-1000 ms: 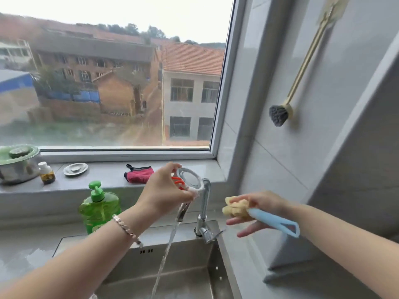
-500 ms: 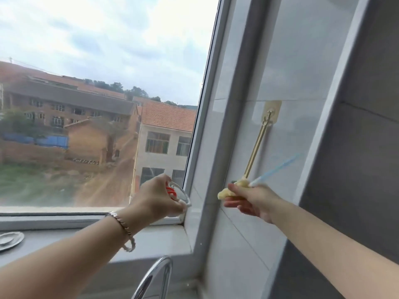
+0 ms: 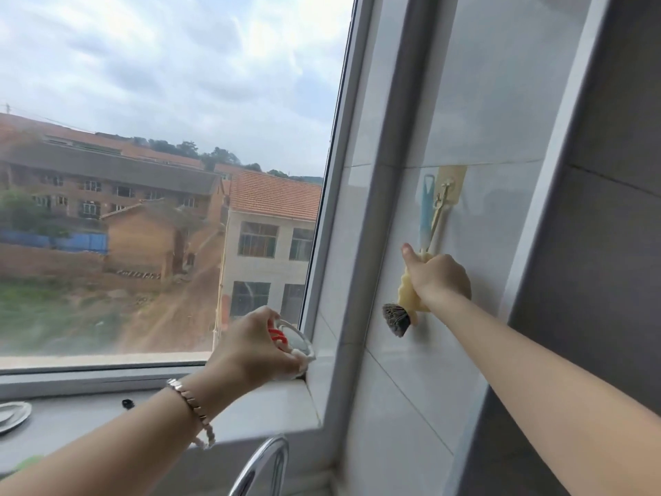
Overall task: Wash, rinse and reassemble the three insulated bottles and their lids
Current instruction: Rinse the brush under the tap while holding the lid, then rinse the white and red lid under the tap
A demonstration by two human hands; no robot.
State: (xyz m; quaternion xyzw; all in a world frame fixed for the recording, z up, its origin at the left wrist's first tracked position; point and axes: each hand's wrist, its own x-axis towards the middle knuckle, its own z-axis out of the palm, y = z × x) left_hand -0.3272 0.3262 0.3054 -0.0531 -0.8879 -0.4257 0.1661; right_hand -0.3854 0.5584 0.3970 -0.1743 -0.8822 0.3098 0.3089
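Note:
My left hand [image 3: 252,347] grips a round clear bottle lid [image 3: 298,340] with a red part, held up above the window sill near the window's right corner. My right hand [image 3: 438,277] is raised to the tiled wall and grips the yellow sponge head of a sponge brush [image 3: 409,295]. Its blue handle [image 3: 426,213] points up, with the loop end beside a yellow wall hook [image 3: 451,187]. No bottle is in view.
A brass-handled brush hangs from the same hook, its dark bristle head [image 3: 397,318] just below my right hand. The chrome tap [image 3: 264,467] curves up at the bottom middle. A small metal dish [image 3: 12,417] lies at the left of the grey window sill [image 3: 264,406].
The view has lifted from the sink to the wall. My right hand has carried the sponge brush up to the wall hook, handle now upright. My left hand still holds the lid.

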